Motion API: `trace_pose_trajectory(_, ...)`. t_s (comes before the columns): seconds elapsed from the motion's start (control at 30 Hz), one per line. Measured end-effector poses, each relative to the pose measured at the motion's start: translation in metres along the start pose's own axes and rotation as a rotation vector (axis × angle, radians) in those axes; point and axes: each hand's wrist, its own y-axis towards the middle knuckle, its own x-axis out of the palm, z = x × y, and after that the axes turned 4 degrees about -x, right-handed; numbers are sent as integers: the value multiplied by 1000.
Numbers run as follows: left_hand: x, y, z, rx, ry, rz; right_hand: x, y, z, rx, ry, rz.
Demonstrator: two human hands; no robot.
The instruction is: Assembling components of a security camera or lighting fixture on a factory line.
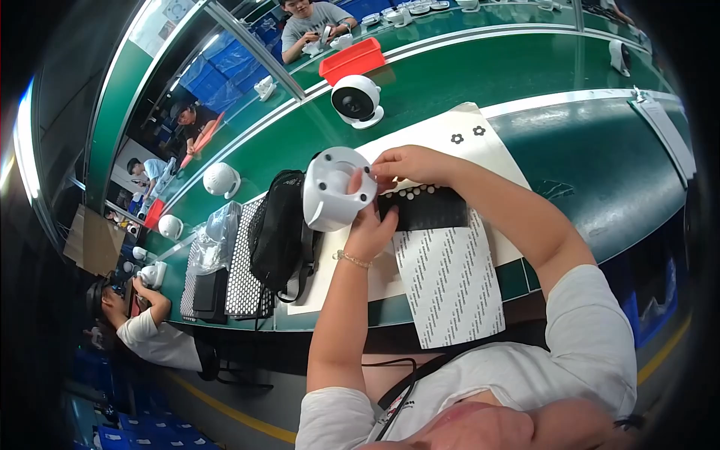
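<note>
My left hand (373, 231) holds up a white plastic housing (328, 204), gripping it from below. Its upturned face has a round recess and several small black round pads. The fingers of my right hand (405, 163) are drawn together at the housing's right rim, beside one pad; whatever they may pinch is too small to make out. Just below that hand lies a black sheet (431, 212) with a row of pale round spots along its upper edge. It rests over a white printed backing sheet (454, 289), which hangs past the table edge.
A black mesh bag (279, 236) and a perforated sheet (244, 281) lie to the left. Two black flower-shaped pieces (469, 135) sit on the cream board (439, 124). Beyond stand a white round-headed device (357, 103) and a red bin (352, 61). Other people work farther along the green conveyor.
</note>
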Motion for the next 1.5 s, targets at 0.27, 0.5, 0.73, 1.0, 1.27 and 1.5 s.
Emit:
trace_pose_trajectory(0.27,-1,-5,16,185,60,42,6,-5,-4,-35,23,-21)
trace_pose_trajectory(0.5,-4,-6,23,71,27,-16,8,-4,-5,-119,42,-24)
trace_pose_trajectory(0.73,-9,-3,14,40,104,-96,11,-5,-3,-194,-145,124)
trace_pose_trajectory(1.0,-12,-2,20,-16,-305,60,16,3,3,-67,40,155)
trace_pose_trajectory(1.27,-14,-5,13,63,-11,-3,-20,13,20,-194,-26,491)
trace_pose_trajectory(1.5,-12,-7,19,80,74,0,-102,14,54,-247,-49,941)
